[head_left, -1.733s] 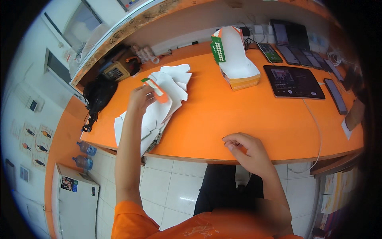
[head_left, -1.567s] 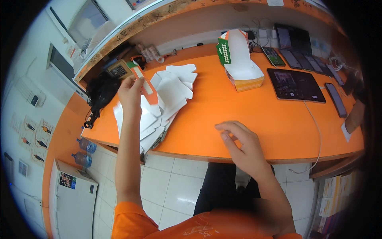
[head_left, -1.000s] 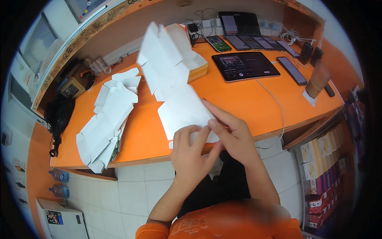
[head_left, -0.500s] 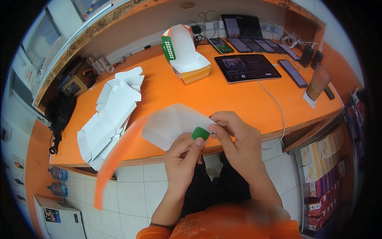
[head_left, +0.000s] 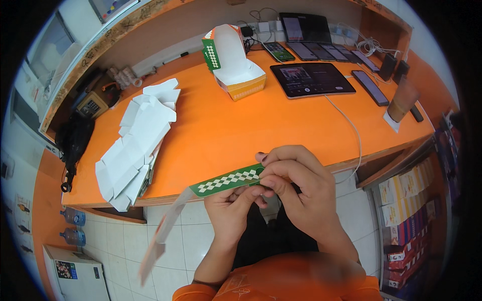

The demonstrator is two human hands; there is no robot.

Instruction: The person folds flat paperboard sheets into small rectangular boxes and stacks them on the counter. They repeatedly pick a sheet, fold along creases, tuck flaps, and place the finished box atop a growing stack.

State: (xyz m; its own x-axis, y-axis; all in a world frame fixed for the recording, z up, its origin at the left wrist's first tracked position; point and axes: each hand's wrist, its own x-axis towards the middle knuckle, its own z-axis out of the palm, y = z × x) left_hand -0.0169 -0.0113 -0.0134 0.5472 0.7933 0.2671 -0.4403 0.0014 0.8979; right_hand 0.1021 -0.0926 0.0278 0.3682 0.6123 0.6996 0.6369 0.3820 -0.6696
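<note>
A partly folded cardboard box blank (head_left: 228, 180) is held over the front edge of the orange table. Its green side with pale diamonds faces up, and a blurred flap hangs down to the left. My left hand (head_left: 228, 210) grips its lower edge, thumb and fingers pinched together. At the right end, my right hand (head_left: 304, 180) pinches a green corner between thumb and fingers. Farther back stands an open box (head_left: 241, 83) with a white inside and green and orange outer sides. Flat white box blanks (head_left: 135, 140) lie in a pile on the left.
A tablet (head_left: 311, 80) lies at the back right with a cable (head_left: 351, 123) running off the front edge. Beyond it are several phones (head_left: 321, 52) and a laptop (head_left: 305, 27). A brown drink cup (head_left: 401, 103) stands at the right edge, a black bag (head_left: 75, 140) at the left.
The blank has turned in my hands: its white inside faced up before, and now the green patterned side shows. The hanging flap has swung, and my right hand has shifted slightly lower.
</note>
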